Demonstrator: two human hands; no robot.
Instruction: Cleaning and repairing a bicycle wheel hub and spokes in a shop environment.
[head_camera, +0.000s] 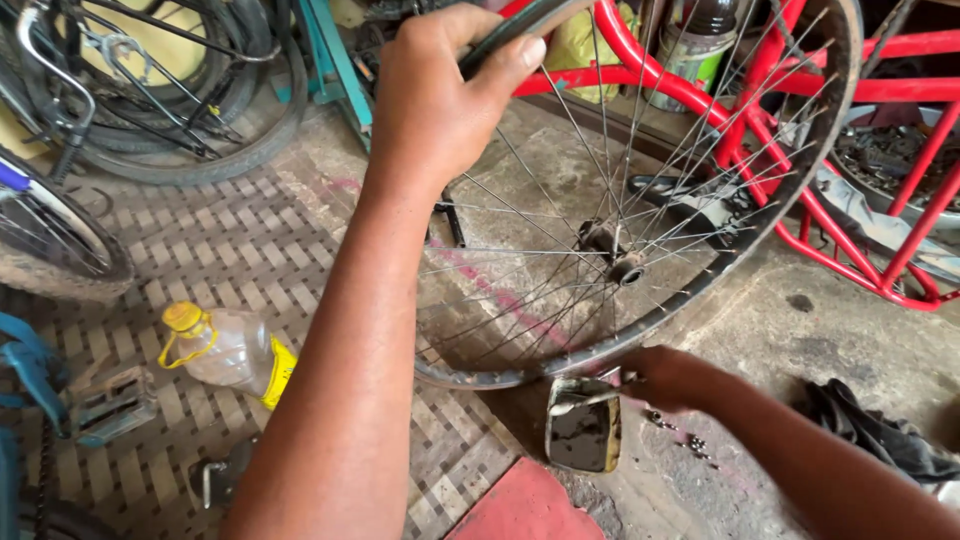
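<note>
The left hand (430, 95) reaches to the far top of a spoked bicycle wheel (640, 250) and has its grip closed around the rim there, thumb pressed over the dark edge, so the wheel stands tilted on the floor with its hub (612, 252) near the middle of the view. The right hand (668, 378) is low and near, at the bottom of the rim, its fingers curled over something small; what the grip has hold of cannot be told. Just beside that hand, to the left, a small square tin (583, 432) of dark grease sits on the floor, and a few small metal bits (682, 436) lie scattered to its right. On the left a clear plastic bottle (228, 350) with a yellow cap lies on its side on a woven mat (230, 250). A red bicycle frame (860, 190) stands behind the wheel on the far right, and a dark rag (870, 430) lies near right.
</note>
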